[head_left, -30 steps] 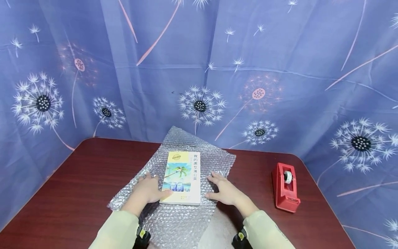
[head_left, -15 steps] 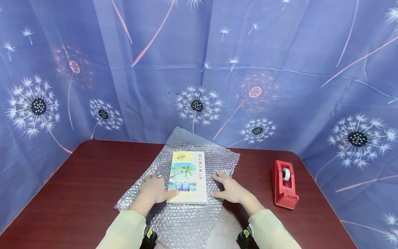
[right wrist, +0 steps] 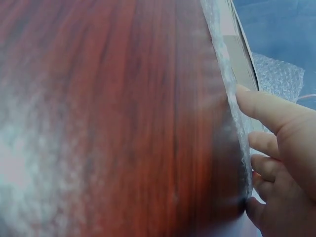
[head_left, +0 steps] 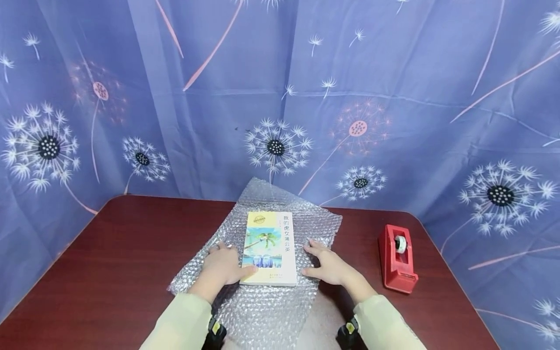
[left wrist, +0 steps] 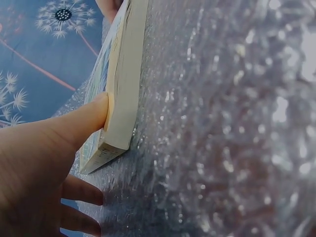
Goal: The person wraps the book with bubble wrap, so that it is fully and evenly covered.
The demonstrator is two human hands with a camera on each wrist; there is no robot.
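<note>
A paperback book [head_left: 269, 248] with a palm-tree picture on its yellow and white cover lies flat on a sheet of bubble wrap [head_left: 271, 316]. My left hand [head_left: 220, 266] is spread at the book's lower left, its thumb on the cover's edge and its other fingers on the wrap. In the left wrist view the thumb touches the book [left wrist: 126, 98] along its side. To the right of the book, my right hand [head_left: 330, 267] rests with loosely extended fingers on the wrap. The right wrist view shows its fingertips at the wrap's edge [right wrist: 232, 94].
A red tape dispenser [head_left: 398, 277] with a roll of tape stands on the right of the dark red wooden table [head_left: 109, 262]. Behind the table's back edge hangs a blue curtain [head_left: 210, 131] with dandelion prints. One corner of the wrap reaches that back edge.
The book, the bubble wrap and both hands have shifted together a little to the right across the table. The hands keep the same pose; the tape dispenser stays in place while the view turns slightly.
</note>
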